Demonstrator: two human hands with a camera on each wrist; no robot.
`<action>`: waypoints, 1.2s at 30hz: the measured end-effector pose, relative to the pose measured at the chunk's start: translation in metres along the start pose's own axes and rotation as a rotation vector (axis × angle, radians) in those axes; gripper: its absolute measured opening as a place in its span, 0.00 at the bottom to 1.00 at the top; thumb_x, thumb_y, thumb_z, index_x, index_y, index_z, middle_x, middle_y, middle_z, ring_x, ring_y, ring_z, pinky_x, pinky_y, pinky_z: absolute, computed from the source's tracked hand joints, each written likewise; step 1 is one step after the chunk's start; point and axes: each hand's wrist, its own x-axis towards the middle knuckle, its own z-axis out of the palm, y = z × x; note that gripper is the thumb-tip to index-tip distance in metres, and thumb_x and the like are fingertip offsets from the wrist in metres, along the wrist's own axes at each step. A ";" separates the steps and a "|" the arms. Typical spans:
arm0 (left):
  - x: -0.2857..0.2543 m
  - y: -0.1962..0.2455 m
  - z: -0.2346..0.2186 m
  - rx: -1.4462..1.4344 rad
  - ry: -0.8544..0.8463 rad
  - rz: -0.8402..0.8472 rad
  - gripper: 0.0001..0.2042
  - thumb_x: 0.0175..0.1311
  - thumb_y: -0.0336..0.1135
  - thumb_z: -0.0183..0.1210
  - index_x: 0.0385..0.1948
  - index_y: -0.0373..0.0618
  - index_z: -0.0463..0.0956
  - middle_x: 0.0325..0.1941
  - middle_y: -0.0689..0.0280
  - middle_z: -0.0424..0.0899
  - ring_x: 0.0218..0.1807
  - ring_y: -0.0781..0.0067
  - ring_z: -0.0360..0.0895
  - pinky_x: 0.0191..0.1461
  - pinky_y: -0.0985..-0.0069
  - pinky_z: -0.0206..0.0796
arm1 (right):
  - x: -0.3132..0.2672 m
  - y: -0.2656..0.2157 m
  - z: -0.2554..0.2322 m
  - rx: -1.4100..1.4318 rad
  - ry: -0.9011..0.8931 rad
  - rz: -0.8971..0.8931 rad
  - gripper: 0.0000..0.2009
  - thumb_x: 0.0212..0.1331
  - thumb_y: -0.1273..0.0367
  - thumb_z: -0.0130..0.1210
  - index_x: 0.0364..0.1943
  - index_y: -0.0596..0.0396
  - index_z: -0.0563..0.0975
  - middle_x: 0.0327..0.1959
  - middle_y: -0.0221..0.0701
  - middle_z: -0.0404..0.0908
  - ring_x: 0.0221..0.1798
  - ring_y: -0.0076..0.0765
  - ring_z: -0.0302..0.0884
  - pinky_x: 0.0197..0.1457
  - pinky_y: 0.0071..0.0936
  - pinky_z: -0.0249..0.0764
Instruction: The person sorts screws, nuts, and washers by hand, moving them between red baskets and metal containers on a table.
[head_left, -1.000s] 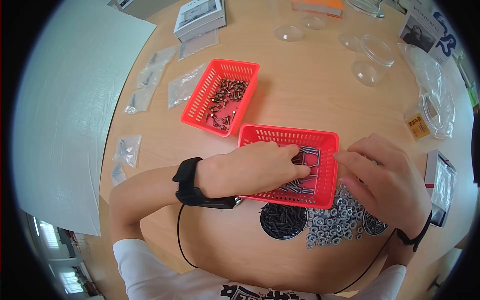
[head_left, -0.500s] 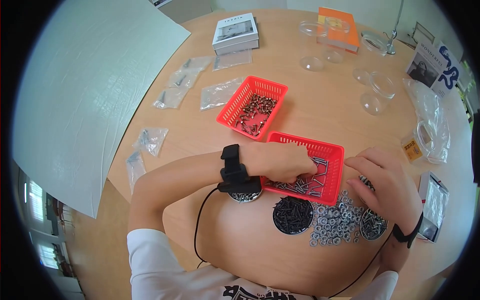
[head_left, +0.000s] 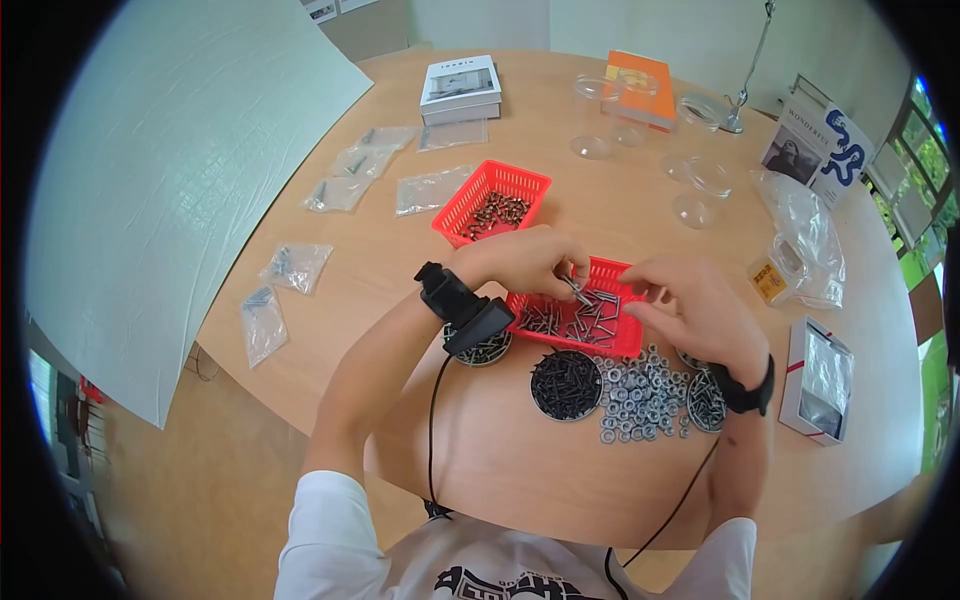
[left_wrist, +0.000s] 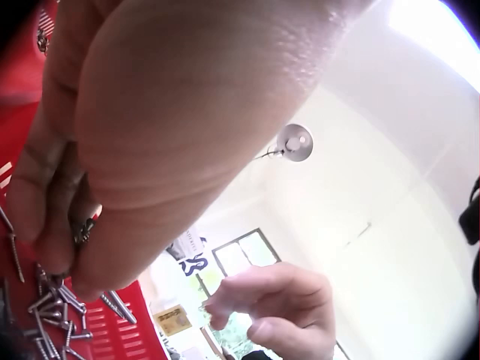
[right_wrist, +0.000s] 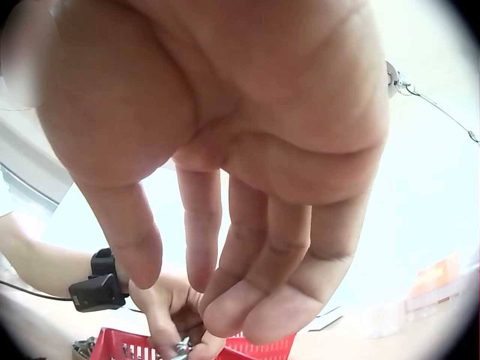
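Observation:
My left hand is over the front red basket, pinching a few silvery screws between thumb and fingers. Loose silvery screws lie scattered on that basket's floor, and they show again beneath the fingertips in the left wrist view. At the basket's right end hovers my right hand, its fingers loosely bent and nothing between them. The right wrist view shows its fingers hanging down, bare.
Behind stands another red basket of brownish bolts. Nearer me are a dish of black screws, loose nuts and a dish of small silvery pieces. Plastic bags, clear jars, books and an open box surround them.
The left hand has come up from among the screws in the front basket, with some pinched in its fingers. The right hand stays beside the basket's right end. The head view has shifted.

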 end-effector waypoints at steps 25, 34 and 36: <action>-0.009 0.008 0.030 -1.348 0.260 -0.114 0.05 0.71 0.28 0.55 0.44 0.41 0.74 0.32 0.69 0.77 0.24 0.86 0.67 0.22 0.87 0.56 | 0.028 0.007 0.052 0.561 0.269 0.255 0.06 0.66 0.74 0.61 0.43 0.63 0.81 0.35 0.34 0.87 0.38 0.24 0.85 0.44 0.23 0.81; -0.009 0.016 0.026 -1.398 0.233 -0.157 0.05 0.74 0.31 0.52 0.40 0.40 0.73 0.31 0.68 0.74 0.23 0.86 0.61 0.20 0.86 0.51 | 0.027 0.013 0.050 0.622 0.231 0.291 0.07 0.67 0.74 0.60 0.43 0.64 0.81 0.35 0.34 0.87 0.38 0.23 0.84 0.45 0.23 0.81; -0.009 0.015 0.027 -1.373 0.232 -0.152 0.05 0.74 0.31 0.53 0.40 0.41 0.73 0.31 0.68 0.74 0.24 0.86 0.62 0.21 0.86 0.51 | 0.027 0.012 0.049 0.612 0.224 0.303 0.07 0.67 0.74 0.59 0.43 0.65 0.81 0.36 0.34 0.87 0.38 0.23 0.84 0.45 0.23 0.82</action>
